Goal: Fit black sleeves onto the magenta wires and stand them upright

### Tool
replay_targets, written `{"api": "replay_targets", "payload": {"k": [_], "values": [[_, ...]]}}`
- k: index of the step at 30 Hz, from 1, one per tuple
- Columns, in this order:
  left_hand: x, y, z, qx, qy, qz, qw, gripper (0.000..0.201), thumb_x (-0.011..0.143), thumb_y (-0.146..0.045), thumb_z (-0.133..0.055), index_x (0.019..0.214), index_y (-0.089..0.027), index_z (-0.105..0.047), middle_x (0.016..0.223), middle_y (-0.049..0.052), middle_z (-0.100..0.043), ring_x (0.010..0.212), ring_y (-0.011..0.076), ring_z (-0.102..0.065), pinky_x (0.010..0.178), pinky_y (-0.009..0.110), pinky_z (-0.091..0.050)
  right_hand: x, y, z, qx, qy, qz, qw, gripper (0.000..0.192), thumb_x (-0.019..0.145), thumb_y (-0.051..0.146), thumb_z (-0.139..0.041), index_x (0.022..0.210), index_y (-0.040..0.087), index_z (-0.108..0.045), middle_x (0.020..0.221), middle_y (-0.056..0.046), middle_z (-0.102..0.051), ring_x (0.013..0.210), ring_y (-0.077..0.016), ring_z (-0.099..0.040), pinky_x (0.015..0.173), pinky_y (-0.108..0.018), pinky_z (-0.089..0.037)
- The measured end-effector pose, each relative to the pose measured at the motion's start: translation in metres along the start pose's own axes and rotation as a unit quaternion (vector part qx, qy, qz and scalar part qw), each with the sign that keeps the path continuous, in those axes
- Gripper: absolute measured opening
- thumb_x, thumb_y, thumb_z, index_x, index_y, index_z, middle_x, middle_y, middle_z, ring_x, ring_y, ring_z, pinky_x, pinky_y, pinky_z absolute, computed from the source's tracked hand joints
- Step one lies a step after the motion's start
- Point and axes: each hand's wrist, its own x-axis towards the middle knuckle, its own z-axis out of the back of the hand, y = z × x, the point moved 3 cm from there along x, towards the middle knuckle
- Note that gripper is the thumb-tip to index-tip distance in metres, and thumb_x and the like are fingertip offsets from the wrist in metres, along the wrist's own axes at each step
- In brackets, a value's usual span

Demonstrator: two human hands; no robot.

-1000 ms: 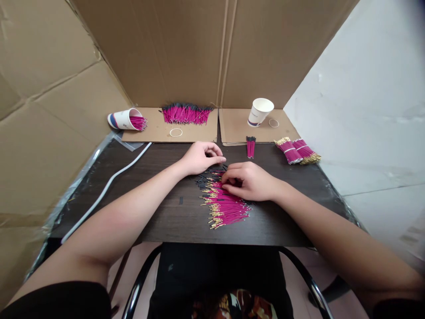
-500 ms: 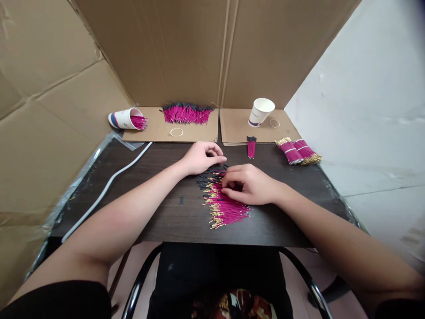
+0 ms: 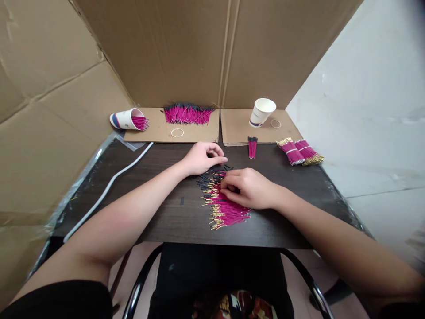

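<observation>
Pink wires (image 3: 229, 212) with gold tips lie fanned loose on the bench (image 3: 159, 212) under the right hand (image 3: 249, 188), whose grip curls onto their upper ends, though whether it pinches any I cannot tell; the left hand (image 3: 202, 157) rests beside, fingers bent, its hold unclear; small black sleeves (image 3: 204, 179) scatter between them; two banded bundles (image 3: 299, 151) look finished at far right; the loose pile appears left to do.

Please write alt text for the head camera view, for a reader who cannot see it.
Two bare hands work on a loose pile of pink wires on a dark table: the right hand rests on the pile, the left hand curls just behind it. Farther back stand an upright paper cup and tied wire bundles.
</observation>
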Motion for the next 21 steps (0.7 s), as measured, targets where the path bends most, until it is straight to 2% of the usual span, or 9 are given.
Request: {"api": "replay_targets", "payload": {"k": [3,6,9,12,16,21], "values": [[0.001,0.000,0.000,0.002,-0.002,-0.003,1.000,0.026,0.087,-0.035,-0.090,0.093,-0.015,-0.076,0.083,0.008,-0.081,0.074,0.0175,-0.072,0.073,0.032,-0.052,0.001,0.002,0.004,0.030,-0.042,0.006,0.999,0.012,0.111,0.020,-0.063,0.102,0.019,-0.070,0.090,-0.005,-0.070,0.077,-0.0194,-0.062,0.073,-0.034,-0.047],[0.001,0.000,0.001,0.002,-0.005,-0.007,1.000,0.024,0.086,-0.034,-0.090,0.092,-0.014,-0.076,0.083,0.008,-0.080,0.074,0.0169,-0.071,0.072,0.031,-0.052,0.000,-0.003,0.015,0.035,-0.138,-0.002,0.990,0.011,0.112,0.019,-0.059,0.103,0.020,-0.065,0.094,-0.006,-0.069,0.083,-0.0214,-0.063,0.076,-0.035,-0.050],[0.001,0.001,0.001,-0.003,-0.003,-0.007,1.000,0.026,0.085,-0.034,-0.091,0.093,-0.014,-0.077,0.084,0.009,-0.081,0.074,0.0175,-0.072,0.072,0.031,-0.052,-0.003,-0.020,0.027,0.011,-0.237,-0.052,0.970,0.010,0.114,0.021,-0.056,0.106,0.021,-0.062,0.094,-0.006,-0.070,0.080,-0.0215,-0.064,0.073,-0.036,-0.049],[0.001,0.002,0.002,-0.011,-0.003,-0.001,1.000,0.028,0.084,-0.036,-0.093,0.094,-0.014,-0.077,0.086,0.010,-0.082,0.076,0.0186,-0.074,0.073,0.032,-0.053,-0.005,-0.041,0.031,0.014,-0.283,-0.095,0.954,0.009,0.113,0.025,-0.061,0.106,0.022,-0.066,0.086,-0.004,-0.071,0.073,-0.0209,-0.064,0.069,-0.036,-0.049],[0.000,0.002,0.002,-0.018,-0.002,0.000,1.000,0.028,0.085,-0.036,-0.093,0.093,-0.015,-0.077,0.088,0.011,-0.083,0.079,0.0193,-0.076,0.075,0.032,-0.054,-0.004,-0.057,0.028,0.035,-0.311,-0.099,0.945,0.010,0.110,0.028,-0.068,0.107,0.021,-0.074,0.094,-0.007,-0.078,0.078,-0.0230,-0.069,0.072,-0.038,-0.053],[0.000,0.003,0.002,-0.017,-0.005,0.001,1.000,0.026,0.085,-0.034,-0.092,0.094,-0.015,-0.077,0.086,0.010,-0.083,0.076,0.0182,-0.075,0.074,0.031,-0.054,-0.003,-0.054,0.026,0.023,-0.318,-0.089,0.944,0.013,0.109,0.027,-0.067,0.107,0.022,-0.078,0.098,-0.007,-0.080,0.073,-0.0214,-0.066,0.067,-0.037,-0.051]]}}
